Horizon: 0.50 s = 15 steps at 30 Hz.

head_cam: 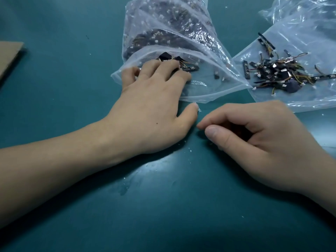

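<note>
The small wired parts [181,65] lie just inside the mouth of the open bag [209,79] on the tabletop [163,206]. They look light and stiff, and their thin leads will likely tangle, so take one by its black body. Your left hand [151,110] reaches into the bag, fingers [154,70] spread over the parts, thumb outside the soft, slippery film. Your right hand [263,139], before the bag's front edge, is curled, with nothing visible in it. Right of the bag a second bag [300,42] carries a loose heap [280,73]. Cardboard [9,55] lies well left. Open room lies in front.
</note>
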{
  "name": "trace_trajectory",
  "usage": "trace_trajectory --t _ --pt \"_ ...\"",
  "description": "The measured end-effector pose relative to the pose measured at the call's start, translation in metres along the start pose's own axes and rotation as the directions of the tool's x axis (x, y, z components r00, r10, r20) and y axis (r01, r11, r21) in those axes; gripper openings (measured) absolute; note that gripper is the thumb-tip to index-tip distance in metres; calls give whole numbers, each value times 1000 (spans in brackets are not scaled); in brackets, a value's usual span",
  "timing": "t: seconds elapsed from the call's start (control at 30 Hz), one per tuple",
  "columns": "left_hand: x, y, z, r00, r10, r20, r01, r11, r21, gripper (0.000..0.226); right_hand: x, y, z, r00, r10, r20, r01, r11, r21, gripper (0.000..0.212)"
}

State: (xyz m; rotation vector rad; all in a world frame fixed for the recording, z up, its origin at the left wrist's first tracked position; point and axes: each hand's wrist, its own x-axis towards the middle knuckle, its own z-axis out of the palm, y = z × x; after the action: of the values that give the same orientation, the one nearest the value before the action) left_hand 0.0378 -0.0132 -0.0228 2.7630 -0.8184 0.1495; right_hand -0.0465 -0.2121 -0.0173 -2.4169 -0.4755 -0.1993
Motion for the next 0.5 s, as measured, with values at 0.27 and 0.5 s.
trace_trajectory --t 0.27,0.5 --pt "0 -1 1 999 39 -21 -40 997 -69 55 1 0 1 1000 17 17 -17 1000 15 13" --pt "0 0 -1 996 85 -24 -86 996 -39 58 3 -2 0 1000 12 25 -12 1000 -22 13"
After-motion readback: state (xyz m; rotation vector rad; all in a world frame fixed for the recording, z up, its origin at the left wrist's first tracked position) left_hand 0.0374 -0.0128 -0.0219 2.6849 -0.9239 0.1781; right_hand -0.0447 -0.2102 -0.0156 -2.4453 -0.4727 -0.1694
